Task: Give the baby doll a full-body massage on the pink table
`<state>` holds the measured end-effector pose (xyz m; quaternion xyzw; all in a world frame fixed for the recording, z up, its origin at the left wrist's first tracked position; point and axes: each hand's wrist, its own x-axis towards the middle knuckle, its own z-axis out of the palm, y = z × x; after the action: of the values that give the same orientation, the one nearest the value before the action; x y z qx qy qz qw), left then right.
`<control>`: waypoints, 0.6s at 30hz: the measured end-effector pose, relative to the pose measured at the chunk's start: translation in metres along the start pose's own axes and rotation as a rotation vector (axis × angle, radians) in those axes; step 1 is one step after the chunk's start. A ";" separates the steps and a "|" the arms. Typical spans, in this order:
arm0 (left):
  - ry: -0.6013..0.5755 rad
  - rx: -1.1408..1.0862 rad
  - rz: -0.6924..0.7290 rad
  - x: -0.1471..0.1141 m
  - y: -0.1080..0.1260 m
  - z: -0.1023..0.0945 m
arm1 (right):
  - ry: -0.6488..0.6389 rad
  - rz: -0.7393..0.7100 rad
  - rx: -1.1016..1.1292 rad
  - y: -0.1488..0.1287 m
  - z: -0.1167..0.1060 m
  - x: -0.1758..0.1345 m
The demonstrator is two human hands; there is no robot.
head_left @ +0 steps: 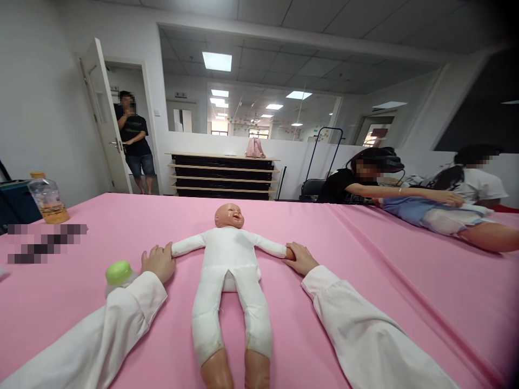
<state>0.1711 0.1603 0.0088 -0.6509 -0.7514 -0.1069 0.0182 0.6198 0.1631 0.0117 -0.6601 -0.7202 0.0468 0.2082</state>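
A baby doll (230,248) with a white cloth body lies on its back on the pink tabletop (308,313), head at the far end and arms stretched out to both sides. At the end of the doll's arm on the left, my left hand (159,262) is closed over the doll's hand, which is hidden under it. My right hand (302,258) grips the doll's other hand, and a bit of its brown surface shows beside my fingers. A bottle with a green cap (119,273) stands beside my left wrist, partly behind the sleeve.
A clear bottle with an orange cap (48,199) stands at the far left. On the right, a person in a headset (375,165) reaches over another doll (430,213). Someone stands in the doorway (137,135). Black shelving (223,175) lies beyond the table.
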 end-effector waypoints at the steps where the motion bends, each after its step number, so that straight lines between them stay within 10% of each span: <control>1: -0.004 0.005 0.013 -0.001 -0.002 -0.001 | 0.012 -0.009 0.019 0.002 0.000 -0.001; 7: -0.015 -0.279 0.049 -0.015 -0.002 -0.019 | 0.061 0.039 0.503 -0.008 -0.005 -0.011; 18: 0.409 -0.858 -0.202 0.024 0.059 -0.063 | 0.386 0.146 0.973 -0.045 -0.041 0.056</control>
<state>0.2185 0.1795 0.0822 -0.4892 -0.6797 -0.5343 -0.1149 0.5903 0.2027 0.0781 -0.5321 -0.5161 0.2677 0.6155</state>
